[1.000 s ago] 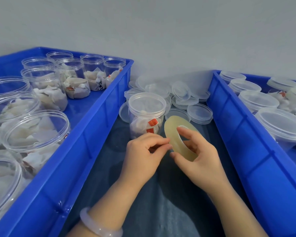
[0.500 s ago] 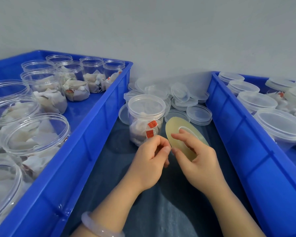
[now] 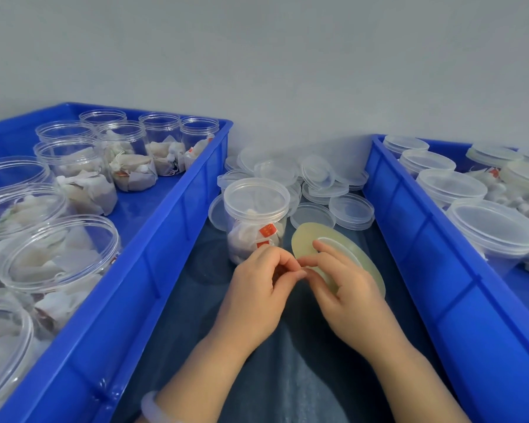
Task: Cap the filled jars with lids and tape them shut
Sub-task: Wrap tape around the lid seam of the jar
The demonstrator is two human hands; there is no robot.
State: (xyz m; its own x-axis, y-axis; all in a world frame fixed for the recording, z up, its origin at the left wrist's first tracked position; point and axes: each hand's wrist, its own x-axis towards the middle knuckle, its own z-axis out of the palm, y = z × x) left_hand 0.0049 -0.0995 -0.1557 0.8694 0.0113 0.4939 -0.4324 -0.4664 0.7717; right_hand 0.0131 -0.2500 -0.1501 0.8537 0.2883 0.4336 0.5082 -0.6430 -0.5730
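Just in front of the capped jar (image 3: 255, 221), on the person's side of it, both hands meet at the tape roll (image 3: 304, 241). The right hand (image 3: 348, 303) grips the roll, fingers curled over its core and thumb beneath, tilting it flat. The left hand (image 3: 257, 294) pinches thumb and forefinger at the roll's near edge; whether the clear tape end is already lifted cannot be told. The jar stands upright on the tabletop (image 3: 287, 377) with its lid (image 3: 256, 198) on, so capping looks done and taping is the step in hand. Loose lids (image 3: 351, 210) lie behind and to the right of the jar. Next, I judge, the free end must be peeled, drawn toward the jar and pressed across the seam between lid and wall without the tape folding onto itself.
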